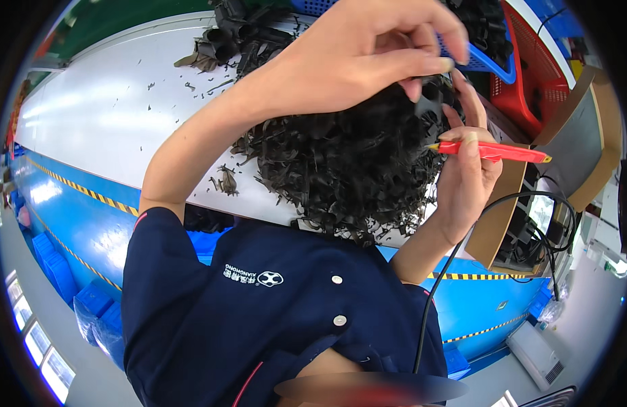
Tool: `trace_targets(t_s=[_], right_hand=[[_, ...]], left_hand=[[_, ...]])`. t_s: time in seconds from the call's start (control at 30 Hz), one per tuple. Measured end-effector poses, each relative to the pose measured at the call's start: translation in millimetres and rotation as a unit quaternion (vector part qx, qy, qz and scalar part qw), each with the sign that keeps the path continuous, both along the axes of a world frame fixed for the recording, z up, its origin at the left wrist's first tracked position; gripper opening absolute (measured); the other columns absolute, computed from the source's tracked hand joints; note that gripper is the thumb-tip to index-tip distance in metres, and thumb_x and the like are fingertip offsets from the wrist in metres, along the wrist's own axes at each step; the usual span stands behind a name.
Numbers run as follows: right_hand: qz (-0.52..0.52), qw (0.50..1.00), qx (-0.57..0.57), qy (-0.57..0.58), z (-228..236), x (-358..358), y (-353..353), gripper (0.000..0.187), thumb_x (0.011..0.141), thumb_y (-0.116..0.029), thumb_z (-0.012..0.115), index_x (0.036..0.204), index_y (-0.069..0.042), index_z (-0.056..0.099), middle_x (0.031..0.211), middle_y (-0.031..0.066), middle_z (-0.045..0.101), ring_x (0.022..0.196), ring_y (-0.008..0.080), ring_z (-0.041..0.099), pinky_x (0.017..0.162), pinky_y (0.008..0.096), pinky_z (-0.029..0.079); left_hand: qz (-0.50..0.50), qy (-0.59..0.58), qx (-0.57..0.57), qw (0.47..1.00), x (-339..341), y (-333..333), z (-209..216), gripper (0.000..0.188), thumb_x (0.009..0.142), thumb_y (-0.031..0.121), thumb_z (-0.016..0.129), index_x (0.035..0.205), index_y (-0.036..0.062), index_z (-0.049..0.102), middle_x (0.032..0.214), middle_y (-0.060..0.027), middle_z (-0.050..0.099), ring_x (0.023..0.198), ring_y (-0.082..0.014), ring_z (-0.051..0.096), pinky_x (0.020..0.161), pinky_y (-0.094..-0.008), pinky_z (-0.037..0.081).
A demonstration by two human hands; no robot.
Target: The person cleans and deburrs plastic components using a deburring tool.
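My left hand (378, 57) reaches over the far side of a heap of black plastic scraps (340, 159), its thumb and fingers pinched together. Whatever lies between those fingertips is too small and blurred to make out. Close below it, my right hand (463, 183) grips a slim red pen-shaped tool (503, 150) with brass-coloured ends, lying across the fingers with one end toward the heap. The raised fingertips of the right hand nearly meet the left thumb. A greyish blur shows just under the left fingers.
The heap rests on a white table (89, 115). Black moulded parts (225, 41) lie at its far side. Beyond the hands stand a blue basket (507, 64) and a red basket (541, 91). At right, a cardboard box (500, 224) holds dark items, with a black cable (456, 251) running past.
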State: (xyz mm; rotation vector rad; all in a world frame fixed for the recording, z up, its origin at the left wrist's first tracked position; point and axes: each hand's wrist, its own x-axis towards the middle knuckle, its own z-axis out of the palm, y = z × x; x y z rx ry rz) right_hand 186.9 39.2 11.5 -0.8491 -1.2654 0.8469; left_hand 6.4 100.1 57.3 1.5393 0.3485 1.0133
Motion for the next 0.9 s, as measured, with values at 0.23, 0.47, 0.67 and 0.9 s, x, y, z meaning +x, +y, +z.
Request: trace_targets(t_s=[0.23, 0.47, 0.67, 0.9], right_hand=[[0.131, 0.982, -0.058, -0.125, 7, 7, 1, 0.014, 0.083, -0.01, 0.052, 0.083, 0.004, 0.054, 0.082, 0.0162, 0.059, 0.072, 0.0171, 0.054, 0.068, 0.0283, 0.043], [0.169, 0.949, -0.094, 0.249, 0, 9, -1, 0.029, 0.091, -0.029, 0.042, 0.086, -0.001, 0.049, 0.106, 0.021, 0.048, 0.094, 0.0297, 0.051, 0.074, 0.039, 0.049], [0.248, 0.853, -0.131, 0.441, 9, -9, 1, 0.033, 0.094, -0.031, 0.03, 0.088, -0.004, 0.048, 0.117, 0.0241, 0.041, 0.094, 0.0293, 0.051, 0.066, 0.0352, 0.049], [0.276, 0.835, -0.217, 0.424, 14, -20, -11, 0.033, 0.094, -0.03, 0.026, 0.092, -0.003, 0.045, 0.097, 0.0233, 0.053, 0.09, 0.0305, 0.056, 0.077, 0.0398, 0.049]], left_hand=[[-0.032, -0.129, -0.108, 0.985, 10, 17, 8, 0.014, 0.09, 0.01, 0.045, 0.1, 0.0017, 0.049, 0.068, 0.0025, 0.045, 0.049, -0.0012, 0.038, 0.041, -0.0154, 0.03], [0.208, 0.062, -0.032, 0.976, -15, 19, -6, 0.017, 0.082, 0.011, 0.058, 0.095, 0.0007, 0.055, 0.072, 0.0004, 0.048, 0.063, -0.0032, 0.045, 0.054, -0.0162, 0.035], [0.294, 0.184, 0.443, 0.827, -24, 1, -21, 0.03, 0.063, -0.001, 0.061, 0.092, 0.0039, 0.062, 0.106, -0.0081, 0.057, 0.098, -0.025, 0.052, 0.084, -0.0351, 0.04], [0.217, 0.102, 0.377, 0.895, 0, -16, -30, 0.042, 0.054, -0.001, 0.063, 0.095, 0.0085, 0.062, 0.103, -0.0047, 0.06, 0.096, -0.0234, 0.054, 0.081, -0.033, 0.041]])
